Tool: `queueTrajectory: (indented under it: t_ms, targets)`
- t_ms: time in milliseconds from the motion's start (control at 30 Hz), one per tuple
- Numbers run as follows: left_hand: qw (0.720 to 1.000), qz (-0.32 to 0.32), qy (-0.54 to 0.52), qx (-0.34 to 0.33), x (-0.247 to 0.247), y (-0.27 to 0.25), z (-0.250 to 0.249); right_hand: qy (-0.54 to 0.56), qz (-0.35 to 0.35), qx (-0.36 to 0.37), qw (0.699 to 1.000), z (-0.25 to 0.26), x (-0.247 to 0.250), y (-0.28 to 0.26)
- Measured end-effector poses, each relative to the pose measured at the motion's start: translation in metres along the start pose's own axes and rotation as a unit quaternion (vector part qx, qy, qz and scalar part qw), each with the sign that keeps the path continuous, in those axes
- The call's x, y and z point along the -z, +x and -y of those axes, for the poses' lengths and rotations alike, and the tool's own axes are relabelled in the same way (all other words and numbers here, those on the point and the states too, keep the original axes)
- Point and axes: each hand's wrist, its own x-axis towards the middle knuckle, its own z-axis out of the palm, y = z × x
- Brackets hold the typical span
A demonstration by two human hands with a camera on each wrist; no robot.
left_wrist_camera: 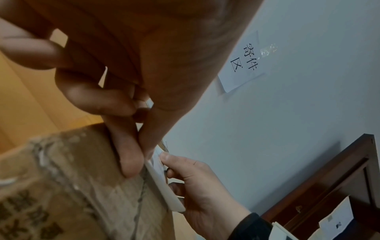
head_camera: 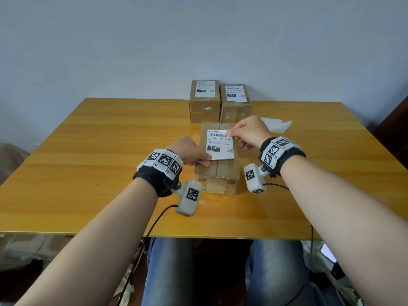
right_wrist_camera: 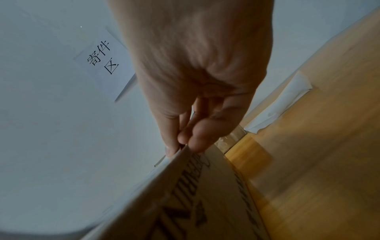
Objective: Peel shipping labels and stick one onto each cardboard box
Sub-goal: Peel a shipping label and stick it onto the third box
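Shipping label (head_camera: 220,145) held just above nearest box (head_camera: 217,171), between both hands: left hand (head_camera: 189,153) pinches near corner, right hand (head_camera: 250,131) pinches far corner; thin, floppy, sticky-backed, best held by edges

Soft, even light fills the head view; the surface (head_camera: 110,173) shows a glossy sheen toward 12 o'clock and its edges bow. Both wrist views are dimmer. The cardboard box (left_wrist_camera: 72,186) at 7 o'clock is blurred, and the label (right_wrist_camera: 185,194) at 6 o'clock smears.
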Motion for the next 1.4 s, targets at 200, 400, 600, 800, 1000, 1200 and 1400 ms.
queueTrajectory:
  t_ms: [200, 400, 600, 800, 1000, 1200, 1400]
  targets:
    - [1.0, 0.009, 0.021, 0.014, 0.003, 0.007, 0.003, -0.013, -0.007, 0.005, 1.0, -0.002, 0.0, -0.001]
    - [0.998, 0.008, 0.051, 0.027, 0.005, 0.011, 0.004, -0.031, -0.021, -0.001, 0.999, -0.002, -0.001, -0.002]
    - [0.997, -0.001, 0.076, 0.026, 0.001, 0.014, 0.003, -0.055, -0.032, 0.004, 0.998, -0.003, -0.004, -0.003]
    - [0.994, -0.021, 0.106, 0.022, 0.001, 0.012, 0.014, -0.076, -0.057, 0.03, 0.995, -0.012, -0.008, -0.007]
    - [1.0, 0.0, 0.006, 0.02, -0.009, 0.016, 0.018, -0.176, -0.067, 0.121, 0.975, -0.019, -0.008, -0.007]
    - [0.995, 0.016, -0.091, 0.03, -0.02, 0.02, 0.02, -0.267, -0.041, 0.193, 0.943, -0.006, -0.014, -0.005]
    - [0.997, 0.031, -0.068, 0.022, -0.018, 0.019, 0.023, -0.351, -0.033, 0.221, 0.909, 0.005, -0.026, -0.001]
